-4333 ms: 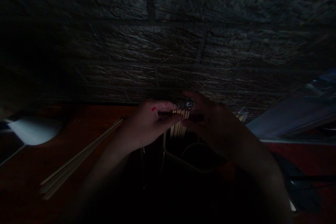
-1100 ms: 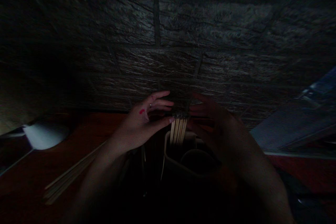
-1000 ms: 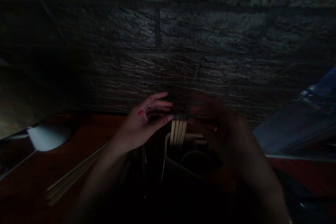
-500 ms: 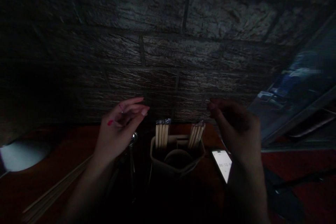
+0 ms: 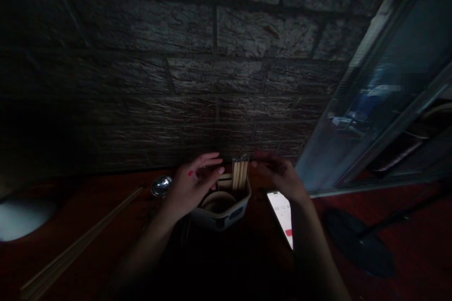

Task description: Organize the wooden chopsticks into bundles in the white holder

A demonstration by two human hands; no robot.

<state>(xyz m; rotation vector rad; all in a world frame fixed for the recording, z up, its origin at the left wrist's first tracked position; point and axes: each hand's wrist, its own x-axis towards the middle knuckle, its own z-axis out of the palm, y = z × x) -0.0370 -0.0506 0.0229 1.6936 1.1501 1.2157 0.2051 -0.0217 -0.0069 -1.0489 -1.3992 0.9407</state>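
A pale holder [image 5: 226, 211] stands on the dark red table against a brick wall. A bundle of thin wooden sticks [image 5: 240, 175] stands upright in its back right corner. My left hand [image 5: 194, 183] hovers over the holder's left side, fingers stretched out and apart, holding nothing; it has a red mark near the knuckles. My right hand [image 5: 280, 176] is to the right of the sticks, its fingers reaching towards their tops. The dim light hides whether they touch. Nothing shows in that hand.
A lit phone [image 5: 282, 214] lies under my right wrist. A shiny metal spoon bowl [image 5: 161, 185] lies left of the holder. Loose long sticks [image 5: 77, 249] lie at the left, past them a white object [image 5: 16, 220]. A dark round stand base [image 5: 356, 247] and a window frame [image 5: 356, 103] are at the right.
Both hands let go of the stick bundle and spread apart half a second ago; now they have closed in around the holder again. The view has swung right and back.
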